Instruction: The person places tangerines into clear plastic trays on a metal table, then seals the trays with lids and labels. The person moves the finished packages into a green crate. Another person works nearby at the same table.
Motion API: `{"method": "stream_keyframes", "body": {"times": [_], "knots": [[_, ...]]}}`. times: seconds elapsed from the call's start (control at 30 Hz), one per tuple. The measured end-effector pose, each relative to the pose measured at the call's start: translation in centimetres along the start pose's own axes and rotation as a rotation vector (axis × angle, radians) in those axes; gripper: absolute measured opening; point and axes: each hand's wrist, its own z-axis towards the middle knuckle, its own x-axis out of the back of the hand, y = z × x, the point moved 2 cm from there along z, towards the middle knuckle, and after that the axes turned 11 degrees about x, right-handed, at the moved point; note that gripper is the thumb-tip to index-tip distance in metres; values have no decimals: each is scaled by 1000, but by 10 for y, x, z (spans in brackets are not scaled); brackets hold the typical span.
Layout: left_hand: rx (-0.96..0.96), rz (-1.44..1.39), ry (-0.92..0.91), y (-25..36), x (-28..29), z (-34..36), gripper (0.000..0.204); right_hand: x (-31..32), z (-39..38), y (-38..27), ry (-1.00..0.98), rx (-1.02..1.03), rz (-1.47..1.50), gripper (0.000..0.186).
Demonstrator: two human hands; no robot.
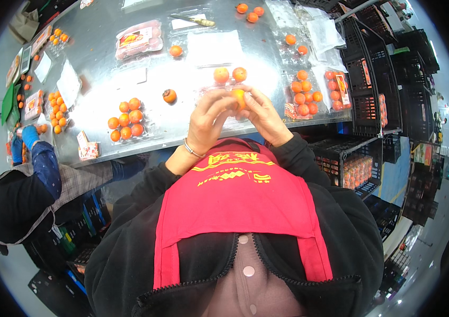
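My left hand point(208, 119) and my right hand point(261, 116) meet over the steel table point(97, 53), both closed round an orange fruit point(238, 98). Just beyond them are two orange fruits point(221, 75) on clear plastic packaging. A lone persimmon with a dark calyx point(169, 96) lies left of my left hand. Nearer the edge, a clear tray of several orange fruits point(126, 119) sits flat. Right of my hands are another open tray of fruits point(303, 95) and a packed, labelled punnet point(334, 90).
Black crates point(362, 68) with packs stand at the right. A wooden-handled tool point(206, 22), white paper point(214, 47) and a pink punnet point(139, 45) lie farther back. A co-worker point(18, 201) with blue-gloved hands works at the left; more crates point(60, 253) are below.
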Motion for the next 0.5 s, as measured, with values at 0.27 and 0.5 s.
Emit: {"method": "stream_keyframes", "body": {"times": [0.27, 0.5], "knots": [[364, -260, 157, -20, 2, 1, 43, 13, 5, -3, 102, 125, -26, 60], [430, -249, 156, -31, 1, 6, 38, 21, 15, -11, 123, 152, -10, 60]]}}
